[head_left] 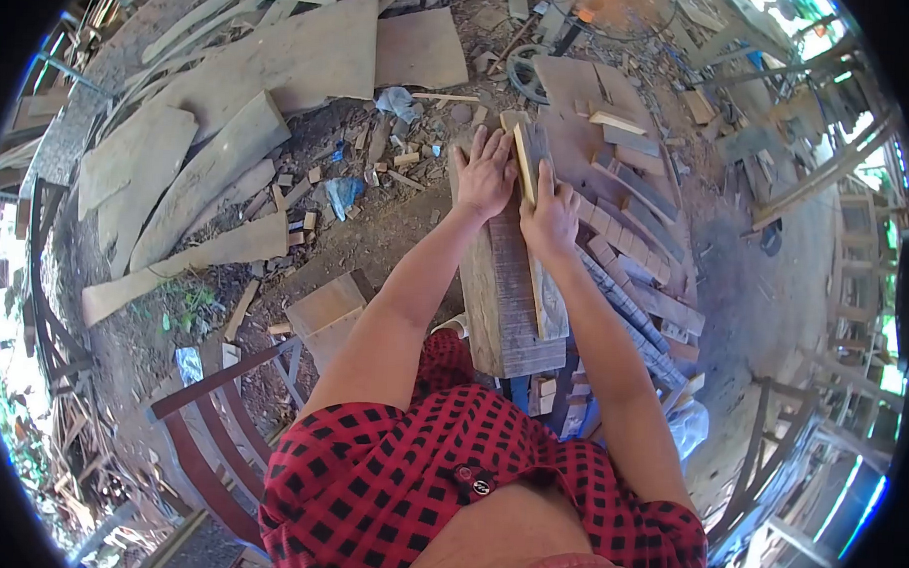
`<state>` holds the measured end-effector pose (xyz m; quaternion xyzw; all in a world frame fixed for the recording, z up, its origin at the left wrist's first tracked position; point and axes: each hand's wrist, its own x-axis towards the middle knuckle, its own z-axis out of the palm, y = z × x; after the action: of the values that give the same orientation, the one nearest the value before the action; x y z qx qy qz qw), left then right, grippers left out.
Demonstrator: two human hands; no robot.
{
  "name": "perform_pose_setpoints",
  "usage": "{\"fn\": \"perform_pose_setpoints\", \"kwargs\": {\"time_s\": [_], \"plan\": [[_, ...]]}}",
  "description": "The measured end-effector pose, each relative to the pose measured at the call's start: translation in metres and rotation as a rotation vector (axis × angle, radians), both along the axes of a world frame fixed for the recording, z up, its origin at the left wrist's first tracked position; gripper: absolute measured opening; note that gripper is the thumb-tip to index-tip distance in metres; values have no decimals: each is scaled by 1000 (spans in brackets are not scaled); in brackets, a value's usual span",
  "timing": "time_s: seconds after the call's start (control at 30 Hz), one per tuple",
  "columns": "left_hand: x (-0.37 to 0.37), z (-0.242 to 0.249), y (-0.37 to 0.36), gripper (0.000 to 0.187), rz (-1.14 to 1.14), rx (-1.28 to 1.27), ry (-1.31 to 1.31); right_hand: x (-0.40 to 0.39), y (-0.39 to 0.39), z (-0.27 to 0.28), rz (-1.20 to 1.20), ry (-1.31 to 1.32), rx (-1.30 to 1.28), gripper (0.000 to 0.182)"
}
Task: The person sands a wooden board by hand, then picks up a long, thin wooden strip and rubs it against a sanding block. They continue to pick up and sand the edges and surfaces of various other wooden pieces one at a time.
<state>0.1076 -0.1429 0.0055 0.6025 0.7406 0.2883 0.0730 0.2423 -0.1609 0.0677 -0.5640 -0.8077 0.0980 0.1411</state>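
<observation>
A narrow wooden bench of thick, worn planks (485,315) extends away from my body. My left hand (485,173) lies flat near its far end, fingers spread, beside a small wooden piece (513,119). To its right, my right hand (551,219) grips a light-edged wooden strip (525,166), the index finger stretched along it. The strip's lower end is hidden by the hand. A longer board (548,305) lies along the bench's right side, below my right hand.
Stacked cut wood blocks (631,240) flank the bench on the right. Large slabs (312,54) lie at the far left. Wood scraps and a blue plastic bag (343,195) litter the dirt floor. A dark red chair (209,431) stands at lower left, a wheel (528,74) beyond the bench.
</observation>
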Motion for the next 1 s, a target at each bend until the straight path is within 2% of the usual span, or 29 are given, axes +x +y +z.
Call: {"fn": "perform_pose_setpoints", "kwargs": {"time_s": [0.07, 0.23, 0.5, 0.6, 0.73, 0.83, 0.9, 1.0], "plan": [[0, 3, -1, 53, -2, 5, -27, -15, 19, 2, -38, -12, -59, 72], [-1, 6, -3, 54, -3, 15, -33, -7, 4, 5, -19, 12, -103, 73], [2, -5, 1, 52, 8, 37, -19, 103, -163, 12, 131, 88, -48, 76], [2, -3, 0, 53, 10, 57, -12, 121, -197, 14, 133, 60, -26, 77], [0, 0, -1, 52, 19, 57, -41, 106, -170, 8, 96, 124, -119, 78], [0, -1, -2, 56, 7, 36, -63, 71, -103, 10, 62, 86, -136, 78], [-1, -2, -1, 61, 19, 95, -140, 47, -44, -11, 128, 59, 55, 76], [0, 5, -5, 67, 25, 81, -169, -13, 27, 6, 42, -49, -88, 73]]}}
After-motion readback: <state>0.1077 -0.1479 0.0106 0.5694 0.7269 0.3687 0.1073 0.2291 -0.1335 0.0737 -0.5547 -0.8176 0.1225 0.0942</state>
